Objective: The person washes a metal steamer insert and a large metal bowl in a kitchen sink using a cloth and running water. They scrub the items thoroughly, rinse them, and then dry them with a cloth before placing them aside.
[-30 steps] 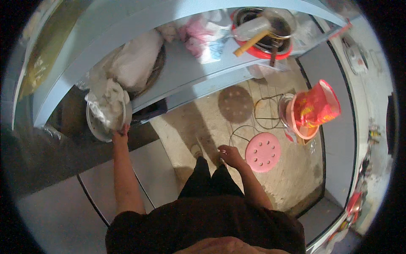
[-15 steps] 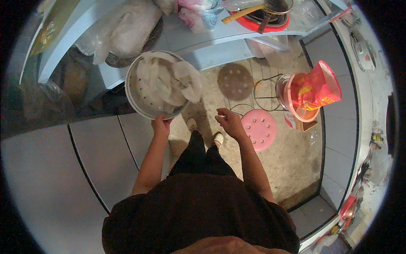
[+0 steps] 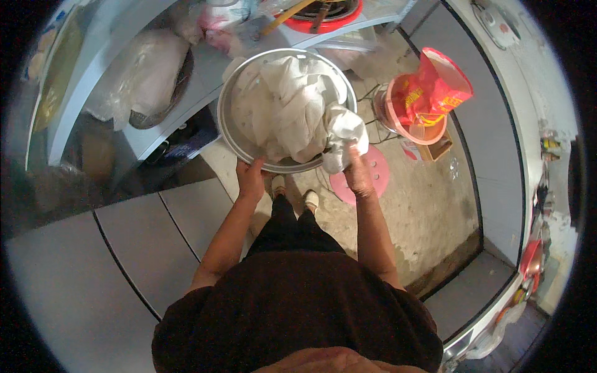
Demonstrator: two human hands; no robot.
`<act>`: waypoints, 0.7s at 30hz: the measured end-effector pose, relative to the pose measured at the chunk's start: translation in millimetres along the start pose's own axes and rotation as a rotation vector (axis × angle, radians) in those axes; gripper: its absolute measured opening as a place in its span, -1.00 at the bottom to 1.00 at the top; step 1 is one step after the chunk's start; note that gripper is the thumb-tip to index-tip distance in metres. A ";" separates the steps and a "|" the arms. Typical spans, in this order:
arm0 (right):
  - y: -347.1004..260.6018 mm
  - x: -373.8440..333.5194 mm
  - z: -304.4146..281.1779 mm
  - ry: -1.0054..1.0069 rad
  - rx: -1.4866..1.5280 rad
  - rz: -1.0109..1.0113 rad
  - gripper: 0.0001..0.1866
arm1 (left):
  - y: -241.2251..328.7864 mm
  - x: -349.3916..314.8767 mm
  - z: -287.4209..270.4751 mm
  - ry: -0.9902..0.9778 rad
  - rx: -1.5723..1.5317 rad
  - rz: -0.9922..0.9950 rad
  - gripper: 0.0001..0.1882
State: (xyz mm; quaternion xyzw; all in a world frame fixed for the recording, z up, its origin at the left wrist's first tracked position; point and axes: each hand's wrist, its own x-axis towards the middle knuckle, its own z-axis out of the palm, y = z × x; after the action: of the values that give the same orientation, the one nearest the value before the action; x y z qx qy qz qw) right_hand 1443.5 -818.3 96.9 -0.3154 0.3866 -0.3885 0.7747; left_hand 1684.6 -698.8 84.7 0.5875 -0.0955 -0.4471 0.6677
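A round metal steamer tray (image 3: 225, 127) is held up in front of me above the floor, with a crumpled white cloth (image 3: 289, 105) heaped inside it. My left hand (image 3: 252, 178) grips the near left part of its rim, fingers curled underneath. At the near right my right hand (image 3: 359, 174) is closed on a bunched end of the cloth that hangs over the rim. Whether these fingers also grip the metal is hidden by the fabric.
A pink round stool (image 3: 379, 177) stands under my right hand. Beyond it are a peach-coloured bucket (image 3: 435, 132) with a red bag (image 3: 429, 96) and a cardboard box (image 3: 440, 149). A pale blue counter (image 3: 205, 74) at the far left bears a plastic-wrapped bundle (image 3: 152, 68) and a red basin (image 3: 336, 23).
The steamer tray has moved right and closer to the middle, in my left hand. My right hand, empty before, has come up and taken hold of the cloth at the rim.
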 end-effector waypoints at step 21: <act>71.2 -26.4 -24.7 0.248 -0.108 -0.097 -0.36 | 9.4 41.5 14.8 -0.380 0.337 0.033 -0.20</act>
State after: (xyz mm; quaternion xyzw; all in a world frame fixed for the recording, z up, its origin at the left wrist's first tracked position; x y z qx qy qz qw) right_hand 1437.6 -765.1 37.7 -0.3246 0.4838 -0.4402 0.6832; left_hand 1703.6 -739.5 80.7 0.5944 -0.3018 -0.5163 0.5376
